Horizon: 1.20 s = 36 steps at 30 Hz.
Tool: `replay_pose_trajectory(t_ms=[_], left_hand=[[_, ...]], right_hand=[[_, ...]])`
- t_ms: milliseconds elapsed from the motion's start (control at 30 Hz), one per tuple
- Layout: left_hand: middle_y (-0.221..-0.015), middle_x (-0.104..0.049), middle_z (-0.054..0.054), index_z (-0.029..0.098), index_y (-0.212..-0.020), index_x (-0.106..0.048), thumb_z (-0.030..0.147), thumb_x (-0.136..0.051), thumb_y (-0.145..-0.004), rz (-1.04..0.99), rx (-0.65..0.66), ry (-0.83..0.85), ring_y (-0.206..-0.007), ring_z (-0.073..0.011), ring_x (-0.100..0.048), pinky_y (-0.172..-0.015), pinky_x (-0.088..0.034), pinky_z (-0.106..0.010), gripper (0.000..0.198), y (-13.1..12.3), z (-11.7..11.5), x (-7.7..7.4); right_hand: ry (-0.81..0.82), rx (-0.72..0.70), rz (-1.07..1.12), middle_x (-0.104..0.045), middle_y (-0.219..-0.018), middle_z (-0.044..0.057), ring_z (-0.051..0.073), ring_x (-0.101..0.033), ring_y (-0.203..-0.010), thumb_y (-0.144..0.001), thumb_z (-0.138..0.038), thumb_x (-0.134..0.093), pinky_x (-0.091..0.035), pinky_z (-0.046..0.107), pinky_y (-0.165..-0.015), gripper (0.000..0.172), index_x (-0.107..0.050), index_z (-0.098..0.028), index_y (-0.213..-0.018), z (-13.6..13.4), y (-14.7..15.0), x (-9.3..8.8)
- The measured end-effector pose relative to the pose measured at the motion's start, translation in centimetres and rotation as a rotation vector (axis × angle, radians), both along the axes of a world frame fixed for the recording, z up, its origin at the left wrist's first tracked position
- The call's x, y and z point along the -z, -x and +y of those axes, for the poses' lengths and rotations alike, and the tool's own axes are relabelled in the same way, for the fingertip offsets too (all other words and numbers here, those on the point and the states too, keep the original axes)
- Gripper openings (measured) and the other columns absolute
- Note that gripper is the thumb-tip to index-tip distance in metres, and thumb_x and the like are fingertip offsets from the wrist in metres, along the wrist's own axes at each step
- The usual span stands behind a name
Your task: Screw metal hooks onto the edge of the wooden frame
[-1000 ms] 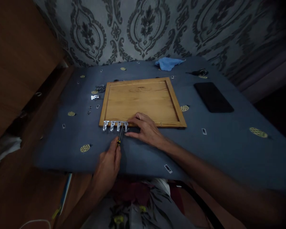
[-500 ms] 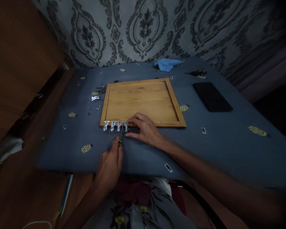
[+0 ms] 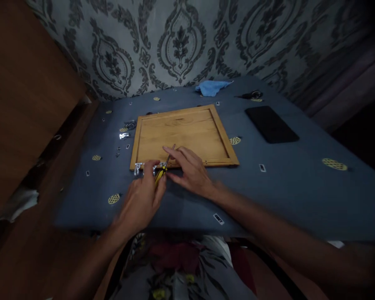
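Observation:
My left hand [image 3: 143, 192] is closed around the yellow-and-black handle of a screwdriver [image 3: 160, 175], and its index finger reaches over a metal hook strip [image 3: 138, 167]. The strip lies along the near left edge of a wooden framed board [image 3: 187, 129]; my fingers hide much of it. The screwdriver's shaft slants up and away over the board. Close by on the right, my right hand [image 3: 192, 171] has its index finger and thumb apart, with the shaft passing near the index finger. Whether that finger touches the shaft, I cannot tell.
Left of the board lie a shiny metal hook piece [image 3: 124, 136], several small screws [image 3: 118, 154] and a dark metal bundle [image 3: 130, 124]. A black flat slab [image 3: 271, 124], a blue cloth [image 3: 212, 88] and a dark tool [image 3: 251, 95] lie on the blue pineapple-print cover [image 3: 187, 208].
The screwdriver has swung from pointing at the hook strip to slanting over the board. My left hand has moved up onto the strip; my right fingers have lifted off its end.

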State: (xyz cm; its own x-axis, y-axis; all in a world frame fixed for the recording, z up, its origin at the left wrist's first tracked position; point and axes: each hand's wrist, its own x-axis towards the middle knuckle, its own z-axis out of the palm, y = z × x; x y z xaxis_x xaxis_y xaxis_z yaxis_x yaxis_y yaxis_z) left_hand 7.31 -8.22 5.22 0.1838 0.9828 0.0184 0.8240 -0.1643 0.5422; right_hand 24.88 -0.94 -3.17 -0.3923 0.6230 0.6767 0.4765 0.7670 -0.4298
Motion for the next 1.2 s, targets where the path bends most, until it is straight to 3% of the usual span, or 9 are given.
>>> replay_pose_trajectory(t_ms=[100,200,300,367,433,567,767,1000,1200], left_hand=[[-0.079,-0.068,-0.002,0.018,-0.136,-0.043,0.038,-0.042,-0.104,-0.023,0.103,-0.015,-0.067,-0.0221,-0.067,-0.064,-0.044,-0.03,0.038,-0.2,1.2,-0.7],[-0.082,-0.067,0.0,0.021,-0.139,-0.045,0.054,-0.058,-0.099,-0.084,0.335,0.017,-0.075,-0.0211,-0.067,-0.069,-0.049,-0.03,0.053,1.8,3.0,-1.0],[-0.124,-0.068,-0.011,0.022,-0.14,-0.049,0.063,-0.075,-0.086,-0.023,0.435,-0.15,-0.117,-0.0291,-0.064,-0.099,-0.052,-0.042,0.072,4.7,5.5,-0.1],[-0.133,-0.064,-0.013,0.021,-0.139,-0.053,0.061,-0.08,-0.083,0.13,0.43,-0.192,-0.127,-0.0339,-0.057,-0.106,-0.048,-0.05,0.074,6.0,7.0,1.3],[-0.131,-0.064,-0.013,0.02,-0.137,-0.055,0.052,-0.08,-0.085,0.206,0.457,-0.17,-0.124,-0.033,-0.058,-0.106,-0.049,-0.05,0.066,6.6,7.9,2.8],[-0.126,-0.064,-0.011,0.019,-0.132,-0.059,0.04,-0.073,-0.093,0.17,0.476,-0.163,-0.117,-0.0281,-0.06,-0.103,-0.05,-0.044,0.047,6.3,8.0,4.7],[-0.121,-0.064,-0.009,0.021,-0.125,-0.063,0.037,-0.072,-0.094,0.155,0.469,-0.143,-0.112,-0.0267,-0.061,-0.099,-0.051,-0.042,0.036,6.2,7.9,4.6],[-0.119,-0.065,-0.01,0.016,-0.125,-0.063,0.034,-0.076,-0.092,0.17,0.488,-0.184,-0.109,-0.0271,-0.061,-0.096,-0.052,-0.041,0.039,6.1,7.9,4.6],[-0.113,-0.066,-0.008,0.019,-0.126,-0.064,0.054,-0.076,-0.089,0.206,0.421,-0.201,-0.106,-0.0284,-0.061,-0.094,-0.05,-0.043,0.053,5.0,7.7,4.8]], right_hand=[[-0.074,0.066,-0.008,-0.062,-0.097,0.008,0.024,-0.059,-0.089,-0.104,-0.029,-0.052,-0.05,0.035,-0.078,0.035,-0.064,-0.023,-0.136,0.0,-0.1,-0.4],[-0.039,0.096,0.027,-0.064,-0.093,0.008,0.022,-0.061,-0.086,-0.104,-0.019,-0.044,-0.05,0.033,-0.076,0.032,-0.072,-0.02,-0.118,0.5,-0.5,-0.4],[0.105,0.096,0.13,-0.069,-0.099,0.009,0.022,-0.066,-0.091,-0.101,-0.016,-0.044,-0.052,0.034,-0.081,0.032,-0.072,-0.019,-0.117,1.1,-0.9,-0.3],[0.22,0.111,0.207,-0.073,-0.102,0.009,0.023,-0.069,-0.096,-0.101,-0.021,-0.048,-0.053,0.035,-0.085,0.027,-0.072,-0.019,-0.112,1.5,-1.0,-0.2],[0.33,0.15,0.243,-0.076,-0.098,0.009,0.024,-0.071,-0.093,-0.103,-0.031,-0.051,-0.053,0.035,-0.085,0.026,-0.073,-0.019,-0.101,1.8,-1.1,0.0],[0.474,0.192,0.233,-0.073,-0.078,0.007,0.022,-0.068,-0.078,-0.102,-0.056,-0.05,-0.051,0.033,-0.074,0.048,-0.072,-0.019,-0.081,2.3,-1.4,0.2],[0.555,0.158,0.302,-0.072,-0.076,0.005,0.022,-0.069,-0.076,-0.097,-0.073,-0.047,-0.049,0.033,-0.071,0.061,-0.07,-0.019,-0.08,2.5,-1.6,0.1],[0.55,0.145,0.298,-0.07,-0.078,0.005,0.02,-0.067,-0.076,-0.101,-0.062,-0.048,-0.048,0.032,-0.073,0.051,-0.069,-0.019,-0.084,2.2,-1.6,-0.1],[0.558,0.169,0.277,-0.074,-0.093,0.008,0.022,-0.069,-0.085,-0.101,-0.062,-0.05,-0.053,0.035,-0.078,0.048,-0.071,-0.02,-0.094,1.8,-1.6,-0.2]])
